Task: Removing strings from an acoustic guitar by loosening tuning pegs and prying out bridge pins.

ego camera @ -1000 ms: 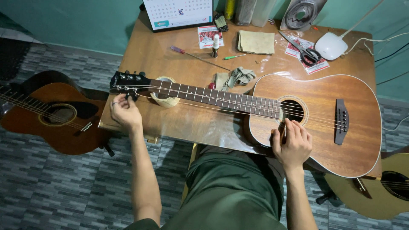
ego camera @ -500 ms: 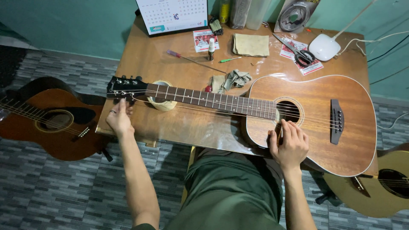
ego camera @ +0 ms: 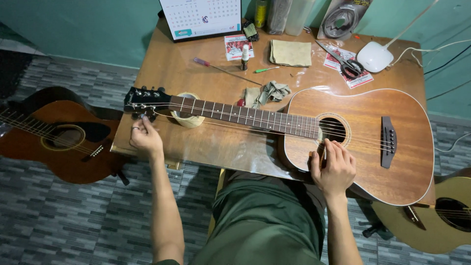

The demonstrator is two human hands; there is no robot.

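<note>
A brown acoustic guitar [ego camera: 373, 142] lies flat on the wooden table [ego camera: 181, 73], neck pointing left. Its neck rests on a roll of tape [ego camera: 188, 118]. My left hand [ego camera: 144, 137] pinches a tuning peg on the near side of the black headstock [ego camera: 146, 99]. My right hand [ego camera: 333, 167] rests on the guitar body just below the sound hole [ego camera: 332, 129], fingertips touching the strings. The strings run loose and slightly slack along the neck.
A second guitar [ego camera: 59, 137] lies on the floor at left, a third [ego camera: 441, 221] at lower right. On the table stand a calendar [ego camera: 201, 17], a screwdriver [ego camera: 221, 69], a small bottle [ego camera: 244, 56], cloths [ego camera: 290, 52], scissors [ego camera: 346, 63] and a white lamp base [ego camera: 375, 56].
The view has shifted slightly. My left hand stays at the tuning pegs on the headstock, my right hand stays at the strings by the sound hole.
</note>
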